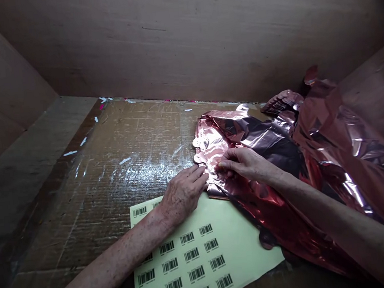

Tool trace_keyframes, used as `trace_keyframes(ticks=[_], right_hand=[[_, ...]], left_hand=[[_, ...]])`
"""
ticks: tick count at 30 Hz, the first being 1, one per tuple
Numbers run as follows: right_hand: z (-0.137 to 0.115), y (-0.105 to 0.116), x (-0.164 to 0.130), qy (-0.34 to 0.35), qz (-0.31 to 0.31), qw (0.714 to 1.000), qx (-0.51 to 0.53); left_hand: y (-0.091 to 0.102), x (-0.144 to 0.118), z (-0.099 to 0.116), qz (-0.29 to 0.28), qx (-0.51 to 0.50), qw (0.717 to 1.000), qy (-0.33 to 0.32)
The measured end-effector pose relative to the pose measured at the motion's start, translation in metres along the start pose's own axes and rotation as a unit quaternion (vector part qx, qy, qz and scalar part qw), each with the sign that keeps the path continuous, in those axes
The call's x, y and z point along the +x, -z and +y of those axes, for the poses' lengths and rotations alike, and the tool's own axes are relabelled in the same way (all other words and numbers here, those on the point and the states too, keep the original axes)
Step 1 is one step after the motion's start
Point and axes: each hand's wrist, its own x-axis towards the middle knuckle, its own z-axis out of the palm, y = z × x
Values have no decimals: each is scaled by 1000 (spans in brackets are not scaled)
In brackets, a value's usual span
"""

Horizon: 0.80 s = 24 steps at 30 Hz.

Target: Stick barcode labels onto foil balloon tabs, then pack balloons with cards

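A stack of flat, rose-pink metallic foil balloons (pixel 255 129) with rounded tabs along its left edge lies at centre right. My left hand (pixel 183 192) is at that edge, its fingers together and closed on the foil near the tabs. Over the foil, my right hand (pixel 243 164) makes a pinch with thumb and forefinger. Something small and pale shows at the thumb tip, too small to name. Below both hands lies a pale yellow-green sheet of barcode labels (pixel 241 234), partly covered by my left forearm and the foil. Its right part bears no labels.
Cardboard covered with clear tape (pixel 137 135) forms the work surface. White scraps (pixel 125 161) lie on it and along its back edge. Plywood panels (pixel 175 37) enclose the back and sides. More crumpled foil (pixel 339 120) heaps against the right panel.
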Motion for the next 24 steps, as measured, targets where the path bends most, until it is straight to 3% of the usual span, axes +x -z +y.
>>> trace_keyframes(ticks=[4,8,10,12,14,17,20,22,24], right_hand=[[-7,1,1,9,-4,1000,-13],[-19,1,1,20,17,994,-108],[-26,-3,-3,31,64,970,-230],[-33,-11,-11,51,134,923,-356],[-36,-23,-24,89,189,885,-416],[-36,-44,-43,170,196,867,-425],[-33,-59,-51,194,177,845,-466],[-32,-59,-48,181,172,851,-461],[-31,-51,-42,160,171,889,-393]], left_hand=[[1,2,3,-2,13,1000,2],[8,5,11,-69,31,997,2],[11,7,14,-103,53,993,5],[13,10,15,-124,71,990,11],[15,13,14,-134,63,989,19],[16,16,10,-120,8,992,29],[15,19,6,-81,-19,995,48],[14,20,4,-57,-16,997,51],[14,22,1,-28,-21,998,46]])
